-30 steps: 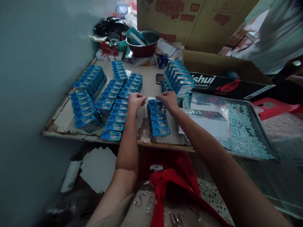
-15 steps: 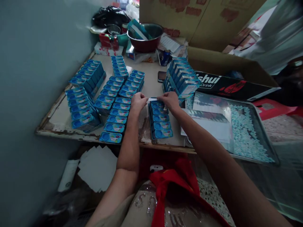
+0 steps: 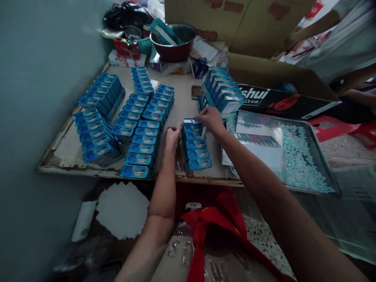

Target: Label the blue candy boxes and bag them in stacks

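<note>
the right hand [image 3: 210, 118] clasps a small pale piece [image 3: 203, 133] at the far end of the short blue-box row [image 3: 196, 154] on the table [image 3: 182, 92]; the left hand [image 3: 172, 137] lies alongside, its grip indeterminable.

Half hidden near the right hand [image 3: 209, 117]
It covers part of the far end of the blue packs [image 3: 196, 154]; a pale object [image 3: 203, 133] just below is too blurred to identify. Beyond, upright boxes [image 3: 225, 90] hide some carton [image 3: 286, 103] lettering; farther right, a co-worker [image 3: 346, 43] is cropped.
</note>
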Action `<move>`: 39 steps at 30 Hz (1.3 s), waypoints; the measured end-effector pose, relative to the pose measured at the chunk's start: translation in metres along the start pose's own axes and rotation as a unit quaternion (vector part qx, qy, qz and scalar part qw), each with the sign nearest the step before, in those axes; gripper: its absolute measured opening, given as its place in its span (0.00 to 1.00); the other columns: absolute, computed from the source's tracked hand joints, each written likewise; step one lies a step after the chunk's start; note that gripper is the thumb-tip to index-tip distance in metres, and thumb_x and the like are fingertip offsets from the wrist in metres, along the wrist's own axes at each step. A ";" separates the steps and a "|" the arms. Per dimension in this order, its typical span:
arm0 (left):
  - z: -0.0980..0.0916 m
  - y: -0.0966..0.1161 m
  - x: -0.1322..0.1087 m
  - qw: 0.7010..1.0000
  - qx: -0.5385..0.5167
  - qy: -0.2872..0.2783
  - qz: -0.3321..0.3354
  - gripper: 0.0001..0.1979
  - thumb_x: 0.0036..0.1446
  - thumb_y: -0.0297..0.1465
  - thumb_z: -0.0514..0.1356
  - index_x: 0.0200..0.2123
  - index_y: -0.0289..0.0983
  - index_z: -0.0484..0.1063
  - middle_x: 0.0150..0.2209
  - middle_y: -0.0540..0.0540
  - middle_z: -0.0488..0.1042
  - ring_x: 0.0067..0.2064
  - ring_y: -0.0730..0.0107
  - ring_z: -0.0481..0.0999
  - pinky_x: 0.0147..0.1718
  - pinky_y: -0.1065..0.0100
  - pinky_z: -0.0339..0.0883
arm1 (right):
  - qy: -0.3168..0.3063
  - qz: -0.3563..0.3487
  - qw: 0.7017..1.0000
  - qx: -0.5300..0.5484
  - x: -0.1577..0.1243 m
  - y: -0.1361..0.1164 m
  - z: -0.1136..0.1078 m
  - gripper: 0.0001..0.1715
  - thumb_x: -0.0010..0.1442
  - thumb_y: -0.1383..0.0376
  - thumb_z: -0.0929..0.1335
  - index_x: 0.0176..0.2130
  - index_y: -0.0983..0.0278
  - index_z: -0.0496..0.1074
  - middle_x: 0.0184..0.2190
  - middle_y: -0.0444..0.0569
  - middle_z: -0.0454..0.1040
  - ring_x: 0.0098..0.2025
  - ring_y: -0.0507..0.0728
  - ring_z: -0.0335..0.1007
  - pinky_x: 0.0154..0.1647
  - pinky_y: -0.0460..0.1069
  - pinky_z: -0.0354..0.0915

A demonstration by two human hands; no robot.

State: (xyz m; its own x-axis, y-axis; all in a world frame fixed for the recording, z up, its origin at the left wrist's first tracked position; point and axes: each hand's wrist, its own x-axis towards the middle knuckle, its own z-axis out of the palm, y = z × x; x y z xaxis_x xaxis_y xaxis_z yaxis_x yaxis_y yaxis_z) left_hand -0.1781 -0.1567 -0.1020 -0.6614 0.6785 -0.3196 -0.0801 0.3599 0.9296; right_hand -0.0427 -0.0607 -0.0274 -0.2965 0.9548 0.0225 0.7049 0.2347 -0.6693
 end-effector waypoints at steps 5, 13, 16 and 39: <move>-0.009 0.014 -0.046 0.978 0.025 0.103 0.182 0.09 0.63 0.34 0.68 0.36 0.39 0.71 0.37 0.47 0.78 0.40 0.67 0.77 0.43 0.68 0.68 | 0.114 -0.068 0.989 0.058 -0.004 -0.011 -0.016 0.15 0.56 0.59 0.75 0.27 0.59 0.66 0.26 0.42 0.70 0.32 0.56 0.68 0.39 0.53 0.63; -0.003 0.027 -0.096 0.978 -0.022 -0.062 0.198 0.13 0.54 0.42 0.73 0.33 0.38 0.82 0.33 0.47 0.82 0.36 0.65 0.78 0.38 0.67 0.67 | 0.145 -0.085 0.970 0.173 -0.009 -0.022 -0.017 0.23 0.61 0.51 0.75 0.27 0.58 0.63 0.22 0.39 0.63 0.29 0.53 0.64 0.34 0.50 0.61; -0.002 0.021 -0.089 0.977 -0.092 -0.092 0.169 0.14 0.55 0.43 0.72 0.32 0.38 0.81 0.30 0.49 0.78 0.33 0.68 0.75 0.34 0.68 0.65 | 0.131 -0.085 0.962 0.225 -0.015 -0.022 -0.018 0.27 0.61 0.47 0.75 0.26 0.58 0.62 0.21 0.39 0.62 0.26 0.51 0.61 0.31 0.49 0.60; -0.041 0.034 -0.060 0.975 0.015 -0.080 0.205 0.11 0.65 0.37 0.65 0.30 0.38 0.75 0.32 0.49 0.75 0.38 0.68 0.74 0.39 0.69 0.68 | 0.022 0.002 0.961 0.277 -0.055 0.001 -0.019 0.21 0.46 0.60 0.77 0.32 0.57 0.62 0.26 0.41 0.72 0.31 0.58 0.75 0.35 0.54 0.71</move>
State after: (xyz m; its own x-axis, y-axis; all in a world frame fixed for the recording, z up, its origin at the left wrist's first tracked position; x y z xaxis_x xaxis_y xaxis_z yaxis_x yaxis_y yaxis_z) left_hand -0.1719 -0.2117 -0.0437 -0.5080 0.8599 0.0510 0.1909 0.0546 0.9801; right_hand -0.0138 -0.1097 -0.0154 -0.2574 0.9654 0.0425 0.2518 0.1095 -0.9616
